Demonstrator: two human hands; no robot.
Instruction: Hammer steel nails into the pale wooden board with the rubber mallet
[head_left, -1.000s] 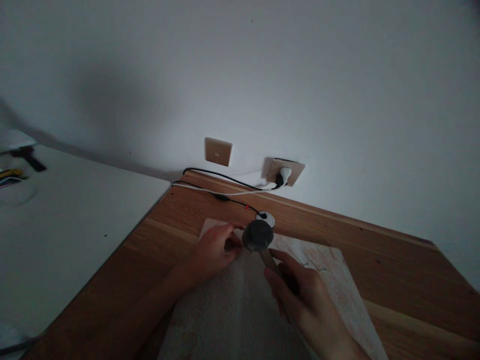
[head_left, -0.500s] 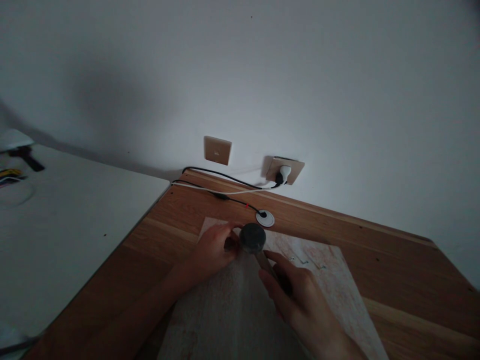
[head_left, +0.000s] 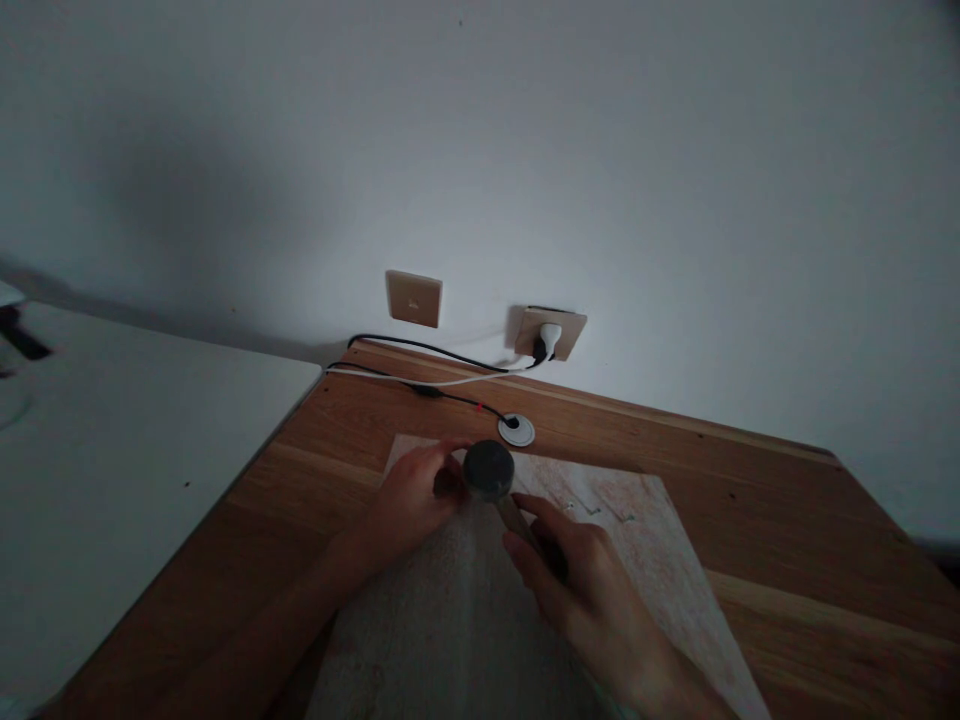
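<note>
A pale stone-patterned slab [head_left: 645, 560] lies on a wooden table [head_left: 787, 520]. My right hand [head_left: 577, 580] is closed round the handle of a mallet with a dark round head [head_left: 488, 470], which sits low over the slab's far left part. My left hand [head_left: 416, 492] rests on the slab just left of the mallet head, fingers curled and pinched on something small that I cannot make out.
A white desk [head_left: 135, 470] adjoins the table on the left. On the wall are a switch plate [head_left: 413, 298] and a socket [head_left: 547, 334] with plugs; black and white cables [head_left: 420, 380] run along the table's back edge to a white grommet [head_left: 517, 429].
The mallet head has come down and slightly left, closer to the slab beside my left fingers. The view has shifted a little, so everything sits further left in the frame.
</note>
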